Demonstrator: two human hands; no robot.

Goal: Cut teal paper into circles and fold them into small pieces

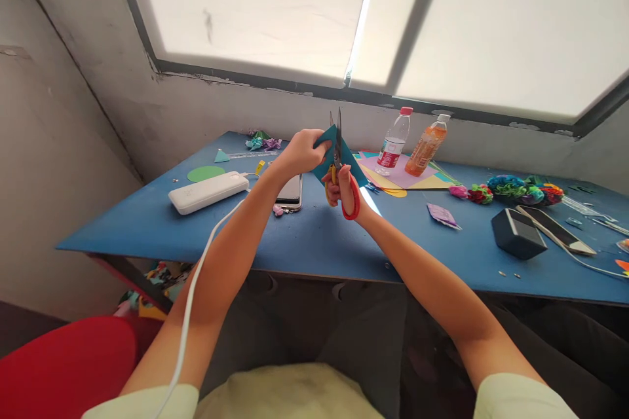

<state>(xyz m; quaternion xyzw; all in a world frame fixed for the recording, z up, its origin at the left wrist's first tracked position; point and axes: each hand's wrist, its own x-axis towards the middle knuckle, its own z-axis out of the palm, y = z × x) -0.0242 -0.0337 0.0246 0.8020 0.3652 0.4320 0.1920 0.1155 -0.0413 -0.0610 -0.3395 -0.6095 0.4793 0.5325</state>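
Above the desk (319, 242), the left hand (303, 152) pinches teal paper (346, 158); the right hand (341, 188) grips parted scissors (338, 144). Whether these touch the paper is hard to tell.

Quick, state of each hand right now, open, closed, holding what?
Left hand: closed, holding teal paper.
Right hand: closed, holding scissors by the handles.

A blue table (314, 242) is carrying a wide scatter.
Toward its left end, a white power bank (209, 192) is lying near a green circle (201, 174); a phone (293, 192) is resting near the middle. Coloured sheets (426, 182) are spreading along the back, a purple packet (441, 215) is lying before them, and ruffled flowers (508, 187), a black box (519, 234) and a second phone (560, 230) are sitting toward the right.
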